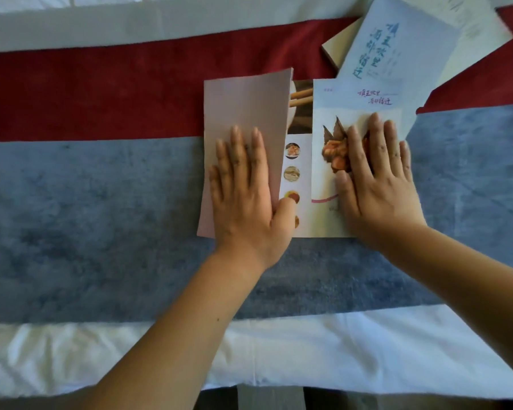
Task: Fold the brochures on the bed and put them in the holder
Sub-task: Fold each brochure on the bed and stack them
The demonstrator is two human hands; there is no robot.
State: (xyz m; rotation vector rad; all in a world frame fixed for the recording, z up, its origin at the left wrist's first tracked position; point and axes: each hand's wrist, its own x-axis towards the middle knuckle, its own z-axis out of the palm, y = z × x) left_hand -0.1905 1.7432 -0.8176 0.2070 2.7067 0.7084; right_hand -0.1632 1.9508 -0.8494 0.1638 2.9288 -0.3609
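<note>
At the bottom of the frame I see the white sheet (279, 350), then the blue band (86, 217) of the bed cover. At centre, reaching onto the red band (101, 93), lies the brochure (299, 161). Both its side flaps are folded inward, with a strip of food photos showing between them. The left hand (243, 190) rests flat on the pink left flap (246, 105), fingers straight and close together. The right hand (376, 179) presses flat on the right flap (353, 99), fingers slightly spread. Farther off, at upper right, more brochures (397, 45) overlap a beige object (342, 44) I cannot identify.
</note>
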